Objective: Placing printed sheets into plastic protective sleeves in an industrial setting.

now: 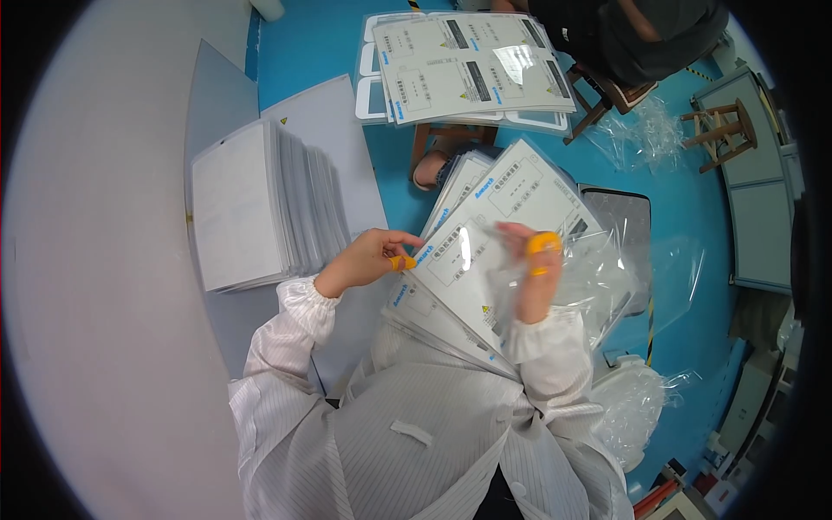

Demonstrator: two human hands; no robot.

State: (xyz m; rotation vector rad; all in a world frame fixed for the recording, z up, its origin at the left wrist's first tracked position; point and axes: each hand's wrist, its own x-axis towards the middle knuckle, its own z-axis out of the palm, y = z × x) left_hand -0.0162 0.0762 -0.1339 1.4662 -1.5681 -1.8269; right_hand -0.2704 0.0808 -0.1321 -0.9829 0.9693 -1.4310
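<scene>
A printed white sheet point(464, 305) lies aslant atop other sheets point(422, 305), long axis unclear. The left hand point(368, 258), nearer its left corner, half-curled, touches there, grip uncertain; the right hand point(539, 269), blurred, loosely open, hovers rightward beside clear film point(598, 290), its hold unclear.

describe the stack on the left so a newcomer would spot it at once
Start from the grey surface along the person's left side, then look left of the left hand. There lies a thick stack, its layered edges facing that hand. Its top looks almost plain white, while the sheets before the person carry black print and blue marks.
</scene>
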